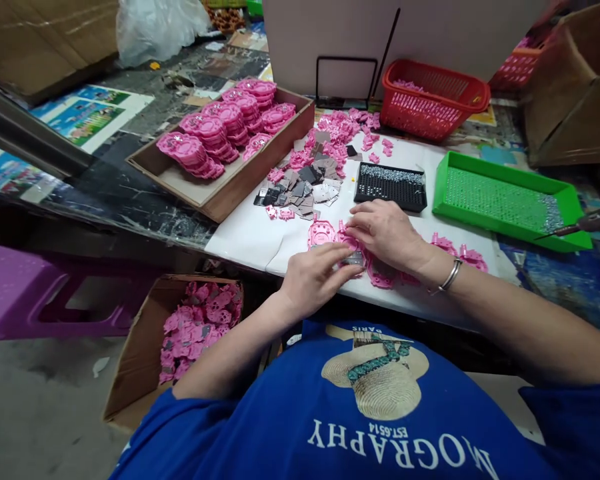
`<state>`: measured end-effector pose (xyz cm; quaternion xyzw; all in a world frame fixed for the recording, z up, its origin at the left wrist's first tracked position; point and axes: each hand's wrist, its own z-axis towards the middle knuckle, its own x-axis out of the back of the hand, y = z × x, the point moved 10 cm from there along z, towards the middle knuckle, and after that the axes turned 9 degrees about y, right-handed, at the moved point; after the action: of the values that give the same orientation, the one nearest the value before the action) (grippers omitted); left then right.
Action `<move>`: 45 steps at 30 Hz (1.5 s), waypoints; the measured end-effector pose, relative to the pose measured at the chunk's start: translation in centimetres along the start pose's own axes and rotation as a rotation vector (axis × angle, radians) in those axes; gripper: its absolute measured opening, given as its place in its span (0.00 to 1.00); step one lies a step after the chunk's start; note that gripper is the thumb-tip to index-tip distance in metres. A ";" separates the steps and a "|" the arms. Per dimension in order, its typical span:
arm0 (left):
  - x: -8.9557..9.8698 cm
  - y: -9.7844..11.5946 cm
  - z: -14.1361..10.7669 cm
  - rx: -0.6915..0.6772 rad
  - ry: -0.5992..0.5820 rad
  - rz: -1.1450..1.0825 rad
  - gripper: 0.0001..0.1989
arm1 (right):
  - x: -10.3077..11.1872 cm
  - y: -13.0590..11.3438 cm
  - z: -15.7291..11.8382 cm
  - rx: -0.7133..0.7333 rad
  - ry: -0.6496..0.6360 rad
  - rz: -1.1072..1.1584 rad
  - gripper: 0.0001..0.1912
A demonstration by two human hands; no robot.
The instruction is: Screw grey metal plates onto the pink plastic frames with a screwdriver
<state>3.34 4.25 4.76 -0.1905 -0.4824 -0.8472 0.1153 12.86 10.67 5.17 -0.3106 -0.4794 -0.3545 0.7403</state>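
A row of pink plastic casings (321, 233) lies along the front of the white work surface. My left hand (313, 277) has thumb and fingers closed about a small grey plate (354, 259) set on one of these casings. Just above it, my right hand (393, 233) bends over the same casing, its fingers pinched at a small pink plastic part (344, 231) near the top. The fingers partly hide both pieces. More pink casings (473, 257) lie beyond my right wrist, some of them covered by my forearm.
Loose grey plates (303, 189) and small pink parts (337, 130) are heaped ahead. Screws fill a black tray (390, 203) and a green tray (485, 175). A screwdriver tip (555, 233) juts in from the right. Stacked casings stand in a shallow box (260, 183); a red basket (420, 120) is behind.
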 end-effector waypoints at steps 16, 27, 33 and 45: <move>-1.7 -4.0 0.8 0.844 0.138 -0.990 0.30 | 4.5 -8.0 -2.1 0.396 0.278 0.315 0.11; -0.5 -4.2 -0.3 0.706 0.204 -1.016 0.15 | 3.9 -2.3 -0.9 -0.135 0.156 0.753 0.10; 1.0 -3.6 0.0 0.542 0.228 -0.742 0.13 | 2.9 -1.6 -1.0 -0.254 0.113 0.874 0.08; 1.8 -5.6 0.6 0.668 0.341 -0.848 0.15 | 5.8 -5.3 -0.3 0.302 0.379 0.359 0.10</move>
<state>-0.22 7.59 1.49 0.2064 -0.7330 -0.6397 -0.1046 10.27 6.19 11.07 -0.2050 -0.3176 -0.1943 0.9052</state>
